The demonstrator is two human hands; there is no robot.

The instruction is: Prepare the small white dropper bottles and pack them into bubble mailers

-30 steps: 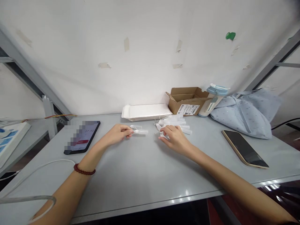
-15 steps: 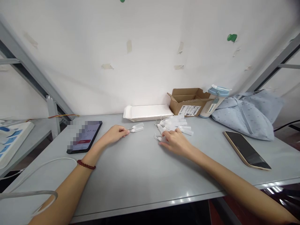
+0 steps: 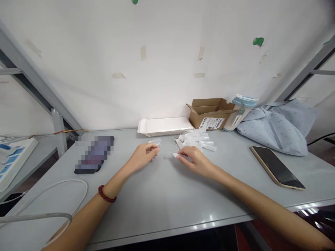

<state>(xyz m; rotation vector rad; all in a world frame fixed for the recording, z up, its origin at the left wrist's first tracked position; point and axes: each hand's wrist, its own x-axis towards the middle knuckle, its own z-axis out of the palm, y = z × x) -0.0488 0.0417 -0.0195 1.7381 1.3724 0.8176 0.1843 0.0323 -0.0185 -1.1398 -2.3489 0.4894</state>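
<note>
Between the thumb and fingers of my right hand (image 3: 196, 161) is a small translucent white plastic bottle (image 3: 175, 155) with a thin tip pointing left. It is just above or on the grey table; I cannot tell which. My left hand (image 3: 144, 157) is to its left, fingers bent and slightly apart, with nothing visible in them. Behind the left fingers lie a few similar small bottles (image 3: 156, 141), partly hidden. A loose pile of several more bottles (image 3: 195, 136) lies behind my right hand, their thin ends mostly toward the left.
A white flat package (image 3: 164, 125) and an open cardboard box (image 3: 208, 116) stand against the wall. Beside them are a cup (image 3: 237, 115) and a pale blue cloth bag (image 3: 277, 130). One phone (image 3: 277, 167) lies right, another (image 3: 95, 155) left, near a white cable (image 3: 85, 195).
My left hand has let go of the bottle at the left and moved right, toward my right hand. My right hand has drawn one bottle slightly left, away from the pile.
</note>
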